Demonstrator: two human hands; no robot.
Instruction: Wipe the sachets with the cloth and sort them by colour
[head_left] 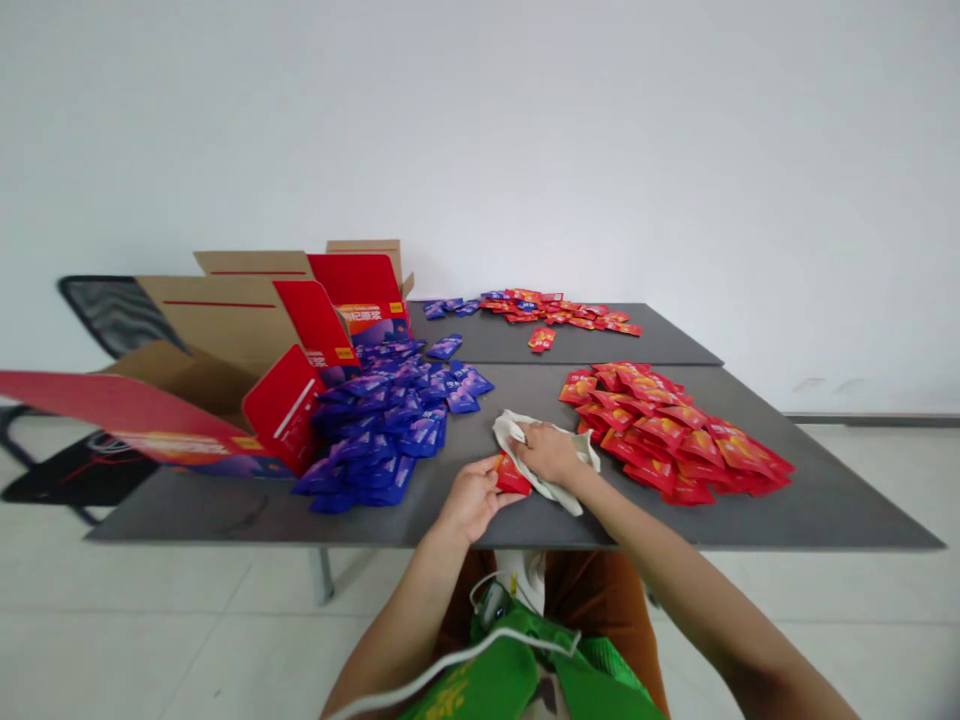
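Note:
My left hand (474, 497) grips a red sachet (511, 476) by its left and lower edges, close to the table's front edge. A white cloth (566, 497) lies bunched under my right hand (546, 452), whose fingers are closed on it and press against the sachet's upper right side. The cloth hides part of the sachet. To the left of my hands is a heap of blue sachets (397, 420). On the right spreads a heap of red sachets (667, 435).
Open red cardboard boxes (225, 440) stand along the left side of the dark table (517, 385). Farther back lie more red sachets (592, 315), some blue sachets (445, 347) and a lone red sachet (541, 339). A black chair (82, 480) is at the left.

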